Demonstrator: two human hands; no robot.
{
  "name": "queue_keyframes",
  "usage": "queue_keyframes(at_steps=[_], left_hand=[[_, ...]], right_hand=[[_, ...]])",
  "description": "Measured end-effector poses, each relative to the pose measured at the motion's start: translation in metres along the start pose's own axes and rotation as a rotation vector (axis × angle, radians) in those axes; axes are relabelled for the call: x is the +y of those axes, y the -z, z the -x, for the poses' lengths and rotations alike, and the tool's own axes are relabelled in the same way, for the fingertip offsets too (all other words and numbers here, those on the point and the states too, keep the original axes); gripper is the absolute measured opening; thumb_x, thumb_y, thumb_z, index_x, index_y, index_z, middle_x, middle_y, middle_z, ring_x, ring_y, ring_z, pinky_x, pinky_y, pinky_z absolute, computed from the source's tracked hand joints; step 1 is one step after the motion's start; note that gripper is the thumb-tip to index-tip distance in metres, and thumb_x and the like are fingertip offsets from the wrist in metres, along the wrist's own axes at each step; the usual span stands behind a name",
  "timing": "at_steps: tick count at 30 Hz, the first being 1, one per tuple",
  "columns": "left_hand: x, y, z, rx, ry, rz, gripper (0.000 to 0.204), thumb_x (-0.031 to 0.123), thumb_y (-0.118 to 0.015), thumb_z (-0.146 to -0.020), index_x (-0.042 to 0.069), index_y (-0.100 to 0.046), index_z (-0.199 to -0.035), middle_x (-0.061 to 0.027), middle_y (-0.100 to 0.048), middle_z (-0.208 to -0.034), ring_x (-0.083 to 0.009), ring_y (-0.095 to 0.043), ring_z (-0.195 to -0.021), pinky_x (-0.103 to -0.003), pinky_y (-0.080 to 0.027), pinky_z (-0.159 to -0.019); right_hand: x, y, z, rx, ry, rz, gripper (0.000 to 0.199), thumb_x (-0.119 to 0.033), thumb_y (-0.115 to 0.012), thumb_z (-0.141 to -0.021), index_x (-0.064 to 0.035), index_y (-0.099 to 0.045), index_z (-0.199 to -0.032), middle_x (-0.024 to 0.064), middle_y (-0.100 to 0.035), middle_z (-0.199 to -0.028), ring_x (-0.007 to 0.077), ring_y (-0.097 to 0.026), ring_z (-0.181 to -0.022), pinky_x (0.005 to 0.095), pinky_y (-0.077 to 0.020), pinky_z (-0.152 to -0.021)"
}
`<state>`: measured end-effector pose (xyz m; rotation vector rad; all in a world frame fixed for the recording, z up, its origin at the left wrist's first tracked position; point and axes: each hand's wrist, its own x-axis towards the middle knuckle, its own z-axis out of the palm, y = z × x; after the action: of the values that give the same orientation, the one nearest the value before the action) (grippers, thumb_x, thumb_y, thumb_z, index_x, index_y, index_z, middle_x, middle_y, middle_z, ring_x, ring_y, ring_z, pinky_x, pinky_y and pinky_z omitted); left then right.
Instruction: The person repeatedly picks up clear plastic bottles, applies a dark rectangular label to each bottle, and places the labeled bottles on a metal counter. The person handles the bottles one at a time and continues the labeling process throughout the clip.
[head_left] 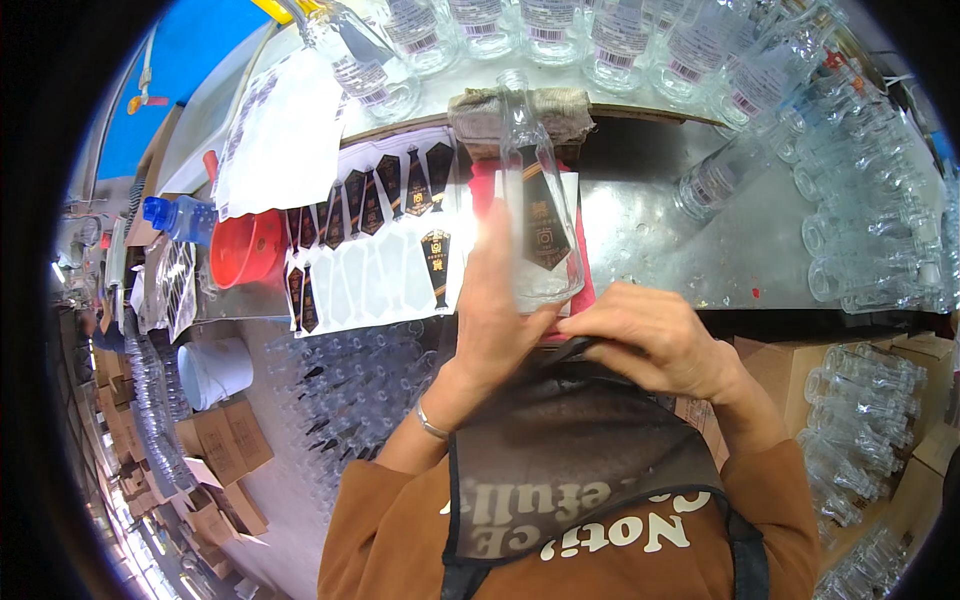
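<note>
A clear glass bottle [550, 280] lies in front of me, its neck on a folded beige cloth [570, 115] and its base toward me. A dark tie-shaped label [543, 225] with gold print sits on its upper face. My left hand [487, 310] grips the bottle along its lower left side, thumb stretched up beside it. Just right of the bottle's base, my right hand [655, 335] is closed, fingers pinched together by the black edge of my dark sheer apron [580, 440]. What those fingers hold is hidden. Red cloth [585, 265] and white paper show beneath the bottle.
A label sheet [365, 290] with several dark labels and blank spaces lies left, beside a red container [245, 250]. Labelled glass bottles [545, 35] stand along the back shelf. More bottles [870, 230] are stacked right; a carton [780, 375] of bottles stands lower right.
</note>
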<state>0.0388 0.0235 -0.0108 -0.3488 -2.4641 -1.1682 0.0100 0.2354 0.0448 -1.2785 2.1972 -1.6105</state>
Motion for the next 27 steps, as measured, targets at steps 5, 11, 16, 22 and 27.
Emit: queue_keyframes(at_steps=[5,11,16,22,27], left_hand=[[0.007,0.0,-0.006,0.008,0.18,0.456,0.103,0.009,-0.087,-0.076,-0.005,-0.024,-0.156,-0.0238,-0.044,-0.151,-0.0356,-0.05,-0.134,-0.045,-0.043,-0.108],[-0.001,0.004,-0.006,0.014,0.214,0.533,0.09,0.02,-0.081,-0.086,-0.007,-0.029,-0.154,-0.0266,-0.036,-0.157,-0.0355,-0.041,-0.144,-0.041,-0.033,-0.117],[-0.019,0.008,0.012,-0.112,0.034,0.022,0.097,0.024,-0.083,-0.08,-0.004,-0.029,-0.155,-0.0287,-0.03,-0.159,-0.045,-0.038,-0.143,-0.049,-0.033,-0.117],[-0.09,0.099,-0.04,0.156,-0.005,-0.183,0.089,0.028,-0.084,-0.08,-0.005,-0.04,-0.149,-0.0277,-0.045,-0.15,-0.0434,-0.043,-0.139,-0.05,-0.032,-0.117],[-0.164,0.171,-0.061,-0.022,0.069,-0.763,0.107,0.02,-0.086,-0.073,0.006,-0.025,-0.159,-0.0234,-0.019,-0.166,-0.0406,-0.023,-0.152,-0.059,-0.019,-0.121]], right_hand=[[0.053,0.011,0.004,0.274,-0.608,-0.45,0.043,-0.033,-0.047,-0.108,0.0034,-0.069,-0.116,0.005,-0.07,-0.089,0.0129,-0.061,-0.076,0.0254,-0.0479,-0.069],[0.042,-0.009,-0.016,0.172,-0.575,-0.43,0.048,-0.034,-0.047,-0.108,0.0065,-0.063,-0.127,0.009,-0.072,-0.084,0.0107,-0.05,-0.051,0.0251,-0.0416,-0.053],[0.013,-0.01,-0.02,0.12,-0.49,0.233,0.034,-0.016,-0.066,-0.094,0.0049,-0.065,-0.12,0.0196,-0.073,-0.095,0.0257,-0.066,-0.068,0.0379,-0.0505,-0.066],[0.026,-0.001,-0.009,0.189,-0.543,0.305,0.034,-0.018,-0.071,-0.09,0.004,-0.067,-0.116,0.0162,-0.074,-0.098,0.0217,-0.059,-0.056,0.0357,-0.0496,-0.06],[0.045,0.008,0.007,0.291,-0.594,0.284,0.032,-0.012,-0.071,-0.089,0.0045,-0.069,-0.116,0.0117,-0.076,-0.095,0.0111,-0.05,-0.052,0.0284,-0.044,-0.054]])
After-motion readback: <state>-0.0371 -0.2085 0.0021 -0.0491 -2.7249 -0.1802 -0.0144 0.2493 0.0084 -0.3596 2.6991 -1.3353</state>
